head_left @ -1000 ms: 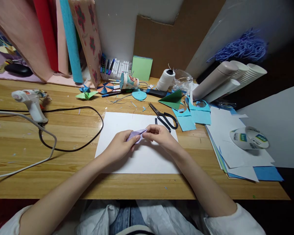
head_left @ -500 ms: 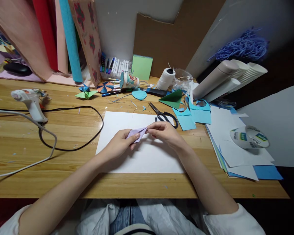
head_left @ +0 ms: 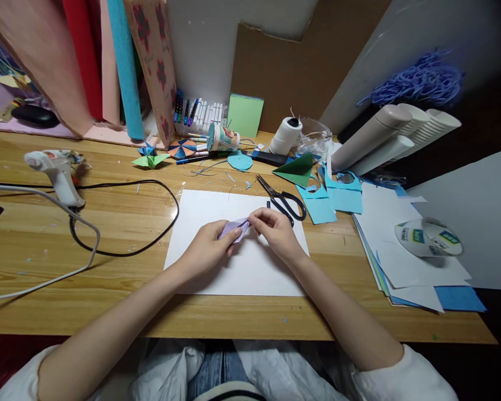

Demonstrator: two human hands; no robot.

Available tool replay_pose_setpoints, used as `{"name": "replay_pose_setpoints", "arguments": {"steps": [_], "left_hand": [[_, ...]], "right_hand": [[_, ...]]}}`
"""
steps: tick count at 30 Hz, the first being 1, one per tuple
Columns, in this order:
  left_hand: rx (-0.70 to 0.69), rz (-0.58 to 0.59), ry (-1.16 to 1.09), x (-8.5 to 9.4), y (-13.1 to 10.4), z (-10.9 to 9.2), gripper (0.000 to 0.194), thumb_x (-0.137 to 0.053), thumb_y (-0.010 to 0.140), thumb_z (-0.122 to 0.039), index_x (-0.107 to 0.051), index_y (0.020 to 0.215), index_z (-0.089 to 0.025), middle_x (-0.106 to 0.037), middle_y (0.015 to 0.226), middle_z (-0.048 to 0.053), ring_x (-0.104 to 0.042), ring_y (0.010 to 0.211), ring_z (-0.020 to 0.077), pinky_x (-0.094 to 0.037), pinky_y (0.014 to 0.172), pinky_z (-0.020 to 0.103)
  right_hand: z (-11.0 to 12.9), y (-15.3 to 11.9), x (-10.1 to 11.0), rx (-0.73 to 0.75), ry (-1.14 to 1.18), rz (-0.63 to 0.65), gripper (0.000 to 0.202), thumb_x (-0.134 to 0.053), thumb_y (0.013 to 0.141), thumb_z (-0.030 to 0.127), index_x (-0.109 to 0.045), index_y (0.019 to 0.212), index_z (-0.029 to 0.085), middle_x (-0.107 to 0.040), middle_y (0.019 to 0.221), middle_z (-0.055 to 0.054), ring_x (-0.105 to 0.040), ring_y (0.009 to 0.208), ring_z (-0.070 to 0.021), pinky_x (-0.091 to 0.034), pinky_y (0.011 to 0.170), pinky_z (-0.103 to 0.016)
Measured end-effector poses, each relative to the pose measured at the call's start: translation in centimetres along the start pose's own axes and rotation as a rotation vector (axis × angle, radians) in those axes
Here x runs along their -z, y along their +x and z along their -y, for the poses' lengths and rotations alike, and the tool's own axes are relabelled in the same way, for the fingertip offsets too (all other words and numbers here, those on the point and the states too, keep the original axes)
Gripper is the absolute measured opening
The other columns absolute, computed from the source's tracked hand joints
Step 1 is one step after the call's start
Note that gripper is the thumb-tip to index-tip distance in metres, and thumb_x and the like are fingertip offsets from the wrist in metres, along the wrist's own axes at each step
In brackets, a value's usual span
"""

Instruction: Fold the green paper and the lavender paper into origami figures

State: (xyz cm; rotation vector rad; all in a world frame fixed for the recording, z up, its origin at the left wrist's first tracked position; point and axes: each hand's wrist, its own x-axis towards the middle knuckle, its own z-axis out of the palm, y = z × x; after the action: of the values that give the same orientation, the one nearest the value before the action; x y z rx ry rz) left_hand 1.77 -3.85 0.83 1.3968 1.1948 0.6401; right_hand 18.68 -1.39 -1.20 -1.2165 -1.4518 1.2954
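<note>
Since half a second ago the right hand [head_left: 278,233] has drawn in a little toward the left hand [head_left: 206,250], so the gap between them is narrower and less of the lilac fold [head_left: 234,228] shows; the view has also shifted slightly, while the desk's contents lie as they did. Both hands hold the fold over the middle of the white sheet [head_left: 217,267], just above it or resting on it; which one cannot be told. The left hand closes on the fold's broader left end, fingers curled under and thumb on top; the right hand pinches the narrow right end between thumb and fingertips, its grip tight and small. The fold is a slim pointed piece whose long axis runs roughly left to right across the sheet, rising a little toward the far right, and its tip points right into the right hand's pinch. Scissors [head_left: 281,197] lie just beyond the right hand at the sheet's far right corner, blades pointing away to the far left, not touched. Blue scraps [head_left: 329,197] sit to their right. A glue gun [head_left: 58,172] stands well apart on the left of the desk [head_left: 121,223], its black cord [head_left: 167,223] looping near the sheet's left edge.
</note>
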Motion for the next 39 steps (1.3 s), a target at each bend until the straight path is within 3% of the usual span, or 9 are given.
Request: {"name": "replay_pose_setpoints", "arguments": {"steps": [6, 11, 16, 22, 29, 39], "left_hand": [[-0.002, 0.01, -0.096, -0.15, 0.16, -0.05, 0.037, -0.04, 0.084, -0.043, -0.043, 0.059, -0.017, -0.043, 0.055, -0.003, -0.04, 0.052, 0.0105, -0.033, 0.053, 0.022], [-0.028, 0.023, -0.14, 0.03, 0.23, 0.01, 0.037, -0.043, 0.085, -0.041, -0.043, 0.058, -0.016, -0.044, 0.054, -0.004, -0.041, 0.052, 0.0098, -0.033, 0.053, 0.021], [-0.036, -0.019, -0.06, -0.1, 0.07, 0.05, 0.036, -0.043, 0.085, -0.041, -0.046, 0.059, -0.016, -0.047, 0.055, -0.003, -0.043, 0.053, 0.0104, -0.034, 0.054, 0.022], [-0.046, -0.061, 0.001, -0.3, 0.03, 0.26, 0.037, -0.042, 0.086, -0.043, -0.047, 0.061, -0.016, -0.048, 0.055, -0.004, -0.045, 0.053, 0.0109, -0.034, 0.054, 0.022], [-0.041, -0.057, 0.004, -0.25, 0.1, 0.13, 0.037, -0.041, 0.086, -0.043, -0.047, 0.061, -0.016, -0.049, 0.056, -0.003, -0.046, 0.055, 0.0109, -0.035, 0.055, 0.022], [-0.047, -0.074, 0.011, -0.36, 0.16, 0.25, 0.037, -0.042, 0.086, -0.042, -0.048, 0.06, -0.016, -0.049, 0.055, -0.003, -0.046, 0.054, 0.0108, -0.035, 0.055, 0.022]], "right_hand": [[0.03, -0.28, -0.38, 0.013, 0.002, -0.023, 0.024, -0.056, 0.08, 0.039, -0.055, 0.072, 0.018, -0.05, 0.063, 0.001, -0.044, 0.057, -0.011, -0.037, 0.054, -0.024], [0.28, -0.12, -0.11, -0.028, 0.088, 0.004, 0.024, -0.063, 0.074, 0.041, -0.058, 0.076, 0.018, -0.054, 0.069, 0.0, -0.048, 0.059, -0.011, -0.04, 0.055, -0.024], [0.39, -0.2, -0.23, -0.048, 0.062, -0.024, 0.026, -0.065, 0.072, 0.042, -0.058, 0.072, 0.017, -0.053, 0.064, 0.0, -0.046, 0.057, -0.0112, -0.038, 0.052, -0.024], [0.24, -0.54, -0.55, 0.036, 0.025, -0.074, 0.021, -0.06, 0.078, 0.037, -0.056, 0.073, 0.017, -0.053, 0.065, 0.001, -0.048, 0.06, -0.011, -0.04, 0.057, -0.024], [0.37, -0.12, -0.1, -0.095, 0.199, 0.018, 0.021, -0.07, 0.068, 0.033, -0.06, 0.073, 0.016, -0.059, 0.067, 0.0, -0.056, 0.063, -0.0112, -0.046, 0.059, -0.023], [0.34, -0.56, -0.74, -0.037, 0.152, -0.146, 0.018, -0.074, 0.065, 0.028, -0.062, 0.068, 0.015, -0.061, 0.062, 0.0, -0.057, 0.058, -0.011, -0.046, 0.057, -0.023]]}}
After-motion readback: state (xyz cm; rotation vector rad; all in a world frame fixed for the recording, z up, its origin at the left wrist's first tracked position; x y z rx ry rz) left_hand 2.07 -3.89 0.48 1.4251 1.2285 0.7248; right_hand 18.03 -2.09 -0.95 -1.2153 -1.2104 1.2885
